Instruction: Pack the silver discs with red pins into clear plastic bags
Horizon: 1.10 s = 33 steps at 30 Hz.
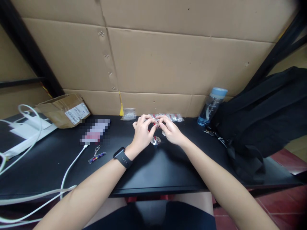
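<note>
My left hand (143, 129), with a dark watch on its wrist, is pinched closed over the middle of the black table. Beside it my right hand (169, 129) is also closed in a pinch, the fingertips of both almost meeting. A thin, small item sits between them, too small and hidden to name, with a bit of red showing. Just below the fingers a shiny silver disc with a red cord loop (155, 140) lies on the table. Part of a second silver disc (163, 133) shows by my right hand.
Small clear bags (177, 117) with silver and red contents lie behind my hands, and another clear bag (129, 114) to their left. A blue-lidded bottle (212, 105) and black backpack (261, 108) stand right. On the left are a torn carton (64, 110), blurred phone (96, 131), keychain (97, 157) and white cables.
</note>
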### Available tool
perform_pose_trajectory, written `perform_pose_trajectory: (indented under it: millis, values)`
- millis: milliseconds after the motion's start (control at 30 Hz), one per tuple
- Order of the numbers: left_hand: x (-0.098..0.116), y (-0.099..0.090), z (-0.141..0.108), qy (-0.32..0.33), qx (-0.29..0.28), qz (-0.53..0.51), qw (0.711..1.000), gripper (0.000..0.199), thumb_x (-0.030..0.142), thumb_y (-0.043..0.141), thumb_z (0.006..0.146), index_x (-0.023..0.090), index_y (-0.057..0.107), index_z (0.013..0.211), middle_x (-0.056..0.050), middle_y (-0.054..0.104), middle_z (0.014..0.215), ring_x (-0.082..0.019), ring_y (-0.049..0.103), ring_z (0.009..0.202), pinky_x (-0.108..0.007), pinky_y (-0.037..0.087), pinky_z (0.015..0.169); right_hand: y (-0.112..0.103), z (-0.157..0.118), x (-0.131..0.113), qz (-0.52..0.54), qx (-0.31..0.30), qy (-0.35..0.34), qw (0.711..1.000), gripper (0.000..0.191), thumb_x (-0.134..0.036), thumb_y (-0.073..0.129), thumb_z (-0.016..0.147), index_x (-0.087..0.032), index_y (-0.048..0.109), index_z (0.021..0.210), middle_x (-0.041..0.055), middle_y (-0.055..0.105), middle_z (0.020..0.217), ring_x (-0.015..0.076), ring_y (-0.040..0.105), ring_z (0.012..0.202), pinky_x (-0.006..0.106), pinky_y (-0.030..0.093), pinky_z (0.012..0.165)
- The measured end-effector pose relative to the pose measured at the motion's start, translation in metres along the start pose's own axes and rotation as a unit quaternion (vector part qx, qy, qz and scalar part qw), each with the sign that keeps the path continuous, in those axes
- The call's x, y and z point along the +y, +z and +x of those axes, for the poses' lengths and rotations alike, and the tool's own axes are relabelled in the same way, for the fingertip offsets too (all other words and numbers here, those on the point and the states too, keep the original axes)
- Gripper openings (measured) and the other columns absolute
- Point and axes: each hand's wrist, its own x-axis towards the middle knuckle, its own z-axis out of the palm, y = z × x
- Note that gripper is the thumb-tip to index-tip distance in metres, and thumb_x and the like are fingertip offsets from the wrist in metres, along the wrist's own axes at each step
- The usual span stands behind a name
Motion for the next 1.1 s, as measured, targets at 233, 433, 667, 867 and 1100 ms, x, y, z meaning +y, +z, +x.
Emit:
perform_pose_trajectory:
  millis: [233,433,667,867,1100]
  values:
    - [-0.008,-0.007,0.005,0.048,-0.055,-0.196,0.978,0.029,0.034,0.057,0.098,0.024,0.056,0.125,-0.007,0.067,0.125,-0.022,0.064,0.116,-0.035,0.047,0.102,-0.002,0.001,-0.003,0.029,0.007,-0.013,0.999,0.034,-0.053,0.041,0.104,-0.023,0.051,0.089,0.0119,0.058,0.118,0.0251,0.051,0.125,0.046,0.041,0.110]
    - [-0.007,-0.008,0.006,0.065,-0.066,-0.119,0.989,0.048,0.042,0.080,0.080,0.026,0.061,0.121,-0.004,0.071,0.123,-0.025,0.068,0.111,-0.038,0.047,0.099,-0.003,0.001,-0.006,0.038,-0.011,-0.019,0.999,0.035,-0.054,0.041,0.103,-0.024,0.050,0.088,0.0114,0.056,0.120,0.0246,0.048,0.131,0.046,0.039,0.113]
    - [-0.002,-0.012,0.008,0.028,-0.063,-0.023,0.997,0.033,0.034,0.078,0.078,0.028,0.068,0.109,0.000,0.076,0.113,-0.026,0.068,0.108,-0.042,0.040,0.097,-0.011,0.000,-0.006,-0.016,-0.017,-0.016,1.000,0.037,-0.057,0.038,0.104,-0.024,0.050,0.091,0.0132,0.050,0.132,0.0238,0.045,0.135,0.047,0.036,0.116]
    - [-0.007,-0.015,0.010,0.024,-0.098,-0.032,0.994,0.020,0.032,0.072,0.082,0.029,0.070,0.102,0.002,0.076,0.109,-0.024,0.068,0.107,-0.039,0.039,0.097,-0.017,0.002,0.005,-0.031,0.003,-0.014,0.999,0.037,-0.057,0.040,0.103,-0.024,0.051,0.093,0.0137,0.052,0.131,0.0241,0.049,0.130,0.046,0.035,0.115]
    - [-0.014,-0.014,0.010,0.021,-0.140,-0.032,0.989,0.029,0.040,0.075,0.083,0.029,0.071,0.109,0.001,0.076,0.112,-0.025,0.069,0.105,-0.040,0.038,0.095,-0.011,0.001,0.001,-0.040,-0.015,-0.013,0.999,0.032,-0.051,0.047,0.102,-0.023,0.055,0.090,0.0094,0.060,0.112,0.0241,0.056,0.115,0.043,0.042,0.105]
